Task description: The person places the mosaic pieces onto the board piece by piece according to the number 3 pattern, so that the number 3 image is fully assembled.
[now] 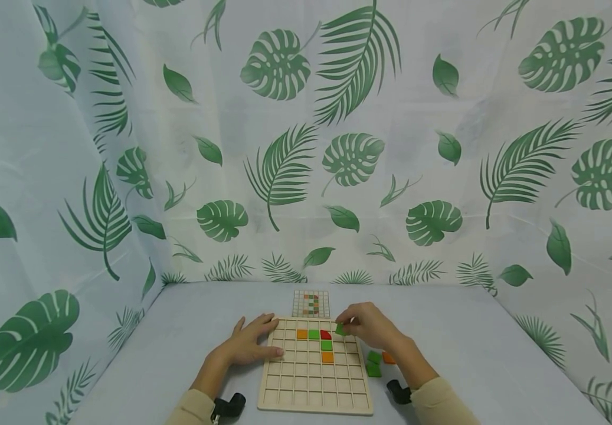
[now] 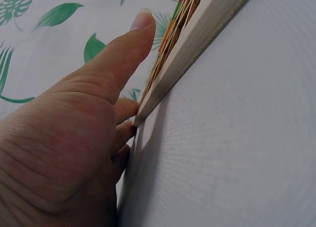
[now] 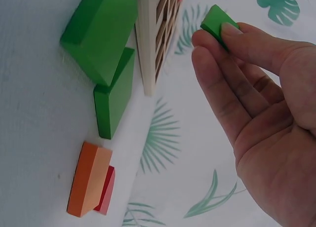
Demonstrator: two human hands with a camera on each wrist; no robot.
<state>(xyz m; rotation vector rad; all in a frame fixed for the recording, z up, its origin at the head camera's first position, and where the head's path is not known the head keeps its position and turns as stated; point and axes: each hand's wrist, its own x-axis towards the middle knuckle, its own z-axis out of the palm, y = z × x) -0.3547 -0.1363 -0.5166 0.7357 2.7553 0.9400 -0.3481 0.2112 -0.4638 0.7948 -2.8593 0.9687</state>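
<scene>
A square wooden grid board [image 1: 306, 383] lies on the table, with orange, green and red tiles set in a few of its cells. Between thumb and fingertips, my right hand [image 1: 370, 326] pinches a green tile [image 3: 217, 24] above the board's upper right corner. My left hand [image 1: 249, 343] rests at the board's upper left edge, fingers straight, with the thumb [image 2: 128, 49] reaching over the rim. The set pieces include an orange tile [image 1: 327, 357], a green tile [image 1: 313, 334] and a red tile [image 1: 326, 334].
A small pattern card [image 1: 311, 303] with coloured squares lies just behind the board. Right of the board are loose green tiles [image 3: 106, 34], an orange tile [image 3: 89, 180] and a red piece [image 3: 105, 192]. A leaf-printed curtain [image 1: 337, 177] stands behind the table.
</scene>
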